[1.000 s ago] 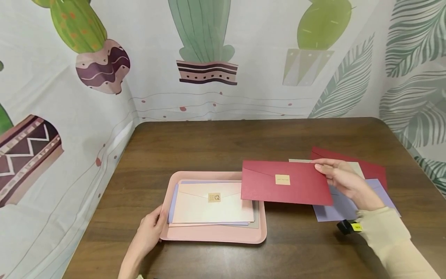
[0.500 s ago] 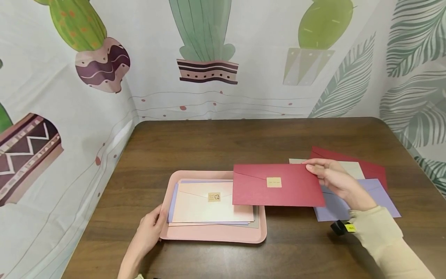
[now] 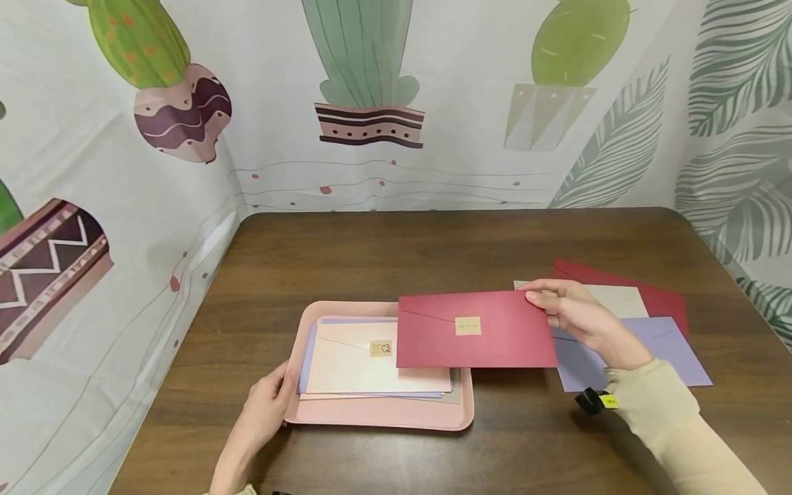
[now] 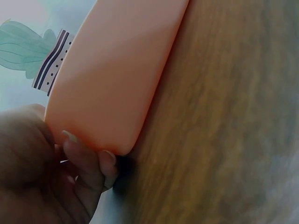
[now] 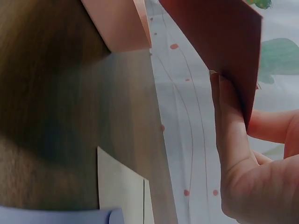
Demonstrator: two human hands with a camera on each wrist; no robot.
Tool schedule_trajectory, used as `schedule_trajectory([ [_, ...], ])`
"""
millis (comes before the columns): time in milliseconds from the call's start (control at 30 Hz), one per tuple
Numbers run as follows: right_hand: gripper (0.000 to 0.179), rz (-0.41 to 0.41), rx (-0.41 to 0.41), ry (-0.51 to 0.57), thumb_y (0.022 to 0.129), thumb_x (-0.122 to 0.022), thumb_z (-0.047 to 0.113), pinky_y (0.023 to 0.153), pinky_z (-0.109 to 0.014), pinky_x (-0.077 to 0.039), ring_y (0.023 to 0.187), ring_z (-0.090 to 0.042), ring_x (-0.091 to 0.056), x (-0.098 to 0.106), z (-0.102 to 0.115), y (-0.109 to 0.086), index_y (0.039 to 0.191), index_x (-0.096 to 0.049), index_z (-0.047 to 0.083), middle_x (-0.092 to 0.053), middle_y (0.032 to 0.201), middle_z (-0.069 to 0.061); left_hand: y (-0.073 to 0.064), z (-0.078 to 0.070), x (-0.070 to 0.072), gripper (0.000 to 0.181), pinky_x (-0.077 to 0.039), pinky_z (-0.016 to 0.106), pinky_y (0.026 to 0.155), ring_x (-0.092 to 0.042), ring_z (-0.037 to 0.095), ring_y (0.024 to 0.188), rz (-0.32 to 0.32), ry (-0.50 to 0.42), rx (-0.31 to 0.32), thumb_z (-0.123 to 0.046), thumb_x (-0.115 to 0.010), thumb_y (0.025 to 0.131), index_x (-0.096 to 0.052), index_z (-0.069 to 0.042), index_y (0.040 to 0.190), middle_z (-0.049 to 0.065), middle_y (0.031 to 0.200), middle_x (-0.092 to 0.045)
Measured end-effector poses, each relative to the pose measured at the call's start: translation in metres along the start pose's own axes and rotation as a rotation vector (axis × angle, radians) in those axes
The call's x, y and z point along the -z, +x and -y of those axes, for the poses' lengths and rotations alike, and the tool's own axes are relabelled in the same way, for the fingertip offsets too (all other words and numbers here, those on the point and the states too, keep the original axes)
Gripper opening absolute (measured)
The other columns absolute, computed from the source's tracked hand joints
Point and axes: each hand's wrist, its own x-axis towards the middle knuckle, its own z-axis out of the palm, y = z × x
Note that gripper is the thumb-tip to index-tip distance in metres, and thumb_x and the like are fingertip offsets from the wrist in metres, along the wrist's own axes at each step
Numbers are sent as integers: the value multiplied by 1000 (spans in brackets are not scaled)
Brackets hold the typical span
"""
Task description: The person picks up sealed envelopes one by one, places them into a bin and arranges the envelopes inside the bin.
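Observation:
My right hand (image 3: 578, 320) pinches a red envelope (image 3: 507, 344) by its upper right corner. The envelope, which bears a small tan sticker, hangs over the right part of a pink tray (image 3: 383, 414). Fingers and thumb of the right hand lie on opposite faces of the red envelope (image 5: 224, 42) in the right wrist view. Inside the tray is a stack of envelopes, topped by a cream one (image 3: 353, 371) with a tan sticker; lavender and grey edges show below it. My left hand (image 3: 262, 409) grips the tray's left side, fingers curled at its corner in the left wrist view.
On the table's right lie a lavender envelope (image 3: 671, 350), a pale grey envelope (image 3: 621, 297) and another red envelope (image 3: 665, 306), overlapping. The brown wooden table (image 3: 396, 254) meets a cactus-print cloth (image 3: 458, 172) at the back.
The right hand has moved left with the red envelope, which now covers more of the tray and the cream envelope. The left hand and tray have stayed in place.

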Motion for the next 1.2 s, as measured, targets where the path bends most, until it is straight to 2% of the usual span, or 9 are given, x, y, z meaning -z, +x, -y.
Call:
schedule_trajectory([
  [233, 16, 31, 10, 11, 97, -57, 11, 70, -21, -55, 79, -4, -65, -11, -1, 6, 108, -66, 17, -69, 91, 9, 1, 0, 0, 29, -43, 27, 43, -47, 11, 47, 8, -4, 3, -19, -44, 104, -60, -5, 123, 8, 72, -59],
  [533, 19, 65, 3, 41, 96, -58, 10, 71, -22, -55, 80, -5, -66, -29, -2, 12, 115, -62, 7, -69, 93, 6, 1, -1, 0, 29, -43, 27, 43, -47, 11, 47, 5, -3, 2, -20, -44, 104, -60, -5, 122, 8, 72, -59],
  [767, 41, 126, 4, 52, 98, -52, 7, 75, -21, -55, 84, -5, -67, -45, -6, 22, 132, -42, -14, -70, 97, 7, 1, -1, 0, 29, -43, 27, 42, -47, 10, 46, 1, -2, -4, -20, -43, 104, -60, -5, 121, 7, 71, -59],
  [967, 43, 206, 27, 117, 99, -44, 0, 81, -25, -56, 91, -7, -69, -65, -8, 29, 135, -32, -22, -71, 102, 5, 0, 1, 0, 28, -43, 27, 42, -46, 10, 44, -5, -3, -5, -20, -44, 104, -61, -5, 119, 7, 69, -57],
  [1067, 42, 228, 32, 123, 100, -41, -1, 83, -25, -55, 93, -7, -68, -74, -8, 32, 135, -32, -22, -70, 105, 2, 0, 1, 0, 27, -43, 28, 41, -46, 10, 44, -7, -3, -9, -19, -43, 103, -61, -5, 119, 7, 69, -57],
  [1200, 43, 262, 28, 109, 99, -38, -4, 88, -26, -54, 99, -7, -66, -85, -9, 35, 139, -29, -20, -62, 123, -14, 0, 1, 0, 28, -43, 28, 42, -46, 10, 44, -5, -4, -6, -19, -43, 104, -61, -5, 121, 8, 71, -59],
])
